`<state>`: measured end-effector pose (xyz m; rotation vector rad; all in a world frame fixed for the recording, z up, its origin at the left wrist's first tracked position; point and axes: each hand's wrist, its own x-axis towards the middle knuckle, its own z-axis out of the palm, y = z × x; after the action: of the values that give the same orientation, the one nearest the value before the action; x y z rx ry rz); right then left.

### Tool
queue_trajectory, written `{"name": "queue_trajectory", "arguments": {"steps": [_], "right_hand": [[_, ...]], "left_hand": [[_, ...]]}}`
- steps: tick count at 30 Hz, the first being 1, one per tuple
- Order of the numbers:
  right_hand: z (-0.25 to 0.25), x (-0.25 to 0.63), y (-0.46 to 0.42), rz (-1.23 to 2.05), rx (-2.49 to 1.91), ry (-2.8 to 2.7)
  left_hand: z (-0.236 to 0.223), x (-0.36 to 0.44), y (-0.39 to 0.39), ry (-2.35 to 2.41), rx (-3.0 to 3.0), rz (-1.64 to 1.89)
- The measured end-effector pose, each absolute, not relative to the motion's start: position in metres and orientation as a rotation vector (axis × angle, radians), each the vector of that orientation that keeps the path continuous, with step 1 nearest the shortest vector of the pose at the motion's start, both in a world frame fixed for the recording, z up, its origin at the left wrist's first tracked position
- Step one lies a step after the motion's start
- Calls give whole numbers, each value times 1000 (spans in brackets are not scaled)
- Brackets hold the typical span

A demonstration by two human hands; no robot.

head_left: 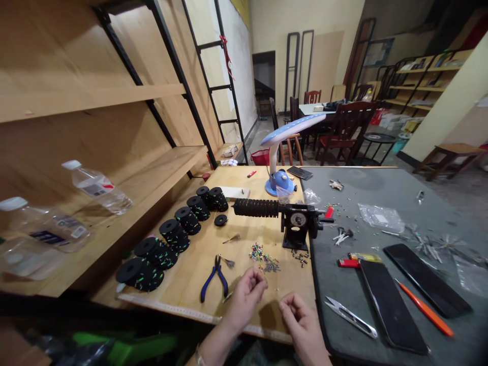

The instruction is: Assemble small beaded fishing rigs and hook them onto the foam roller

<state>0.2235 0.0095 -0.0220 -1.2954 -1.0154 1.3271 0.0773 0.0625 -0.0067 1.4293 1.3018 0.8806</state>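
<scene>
My left hand [248, 296] is closed in a pinch over the wooden tabletop, near a pile of small coloured beads [257, 252] and small grey metal pieces [272, 266]. To its right, my right hand [299, 319] is also pinched, at the table's near edge. Anything between the fingertips of either hand is too small to make out. Pliers with blue handles [213, 279] lie with jaws apart, left of my left hand. A small brush-like tuft [229, 262] rests beside them. Small brass-coloured pieces [300, 257] are scattered below the black hand-cranked winder [299, 223].
Black foam spools [141, 273] wound with green-flecked line stand in a row at left. A ribbed black shaft [255, 208] juts from the winder. Behind it stands a blue lamp [280, 183]. Snips [351, 317], phones [392, 305] and an orange tool [425, 307] lie on the grey mat.
</scene>
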Motion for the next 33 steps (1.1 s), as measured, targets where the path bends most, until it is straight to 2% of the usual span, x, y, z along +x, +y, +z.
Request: {"name": "queue_trajectory", "arguments": {"steps": [6,16,33], "right_hand": [[-20,208,8,1481,-1186,-1003],[-38,197,6,1480,-1148,-983],[-48,195,8,1499,-1187,-950]], "left_hand": [[-14,81,36,1104,956,1075],[-19,81,34,959,670,1051],[-19,79,36,936,715,1037]]}}
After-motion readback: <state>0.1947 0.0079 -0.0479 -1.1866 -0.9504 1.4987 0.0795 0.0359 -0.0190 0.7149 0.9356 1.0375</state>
